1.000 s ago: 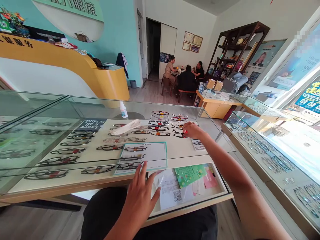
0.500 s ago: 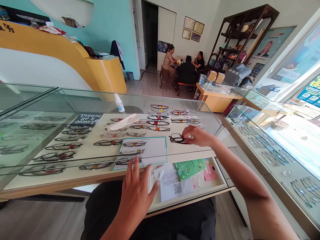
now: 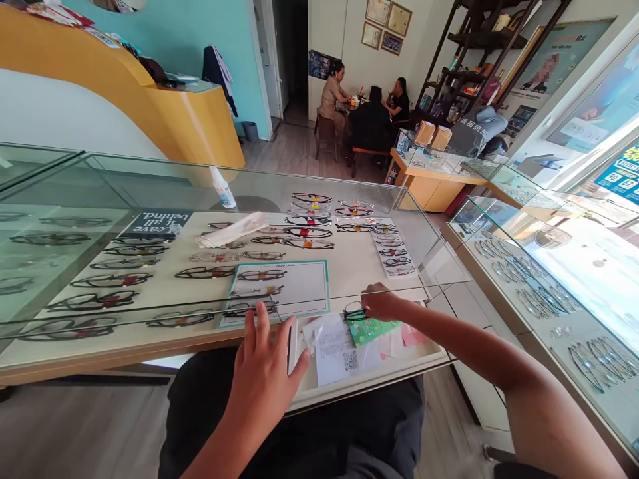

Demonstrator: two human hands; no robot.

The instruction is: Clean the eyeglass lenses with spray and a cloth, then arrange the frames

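Note:
My right hand (image 3: 382, 301) is closed on a pair of dark-framed glasses (image 3: 355, 311), held over the green leaflet (image 3: 372, 330) at the back of the open drawer (image 3: 344, 386). Fingers spread, my left hand (image 3: 267, 366) is by the front edge of the glass display case (image 3: 120, 349) and holds nothing. Beyond its fingertips lies a white card with a teal border (image 3: 304, 286), bearing several glasses. A white cloth (image 3: 232, 230) rests among rows of glasses farther back.
On the glass top stands a white spray bottle (image 3: 222, 189). A second glass case (image 3: 539, 293) with glasses runs along the right. Three people sit round a table (image 3: 355, 103) in the background.
My right hand has moved toward me with the glasses, from inside the case to over the drawer. The small tray of glasses it covered now shows. My left hand stays spread.

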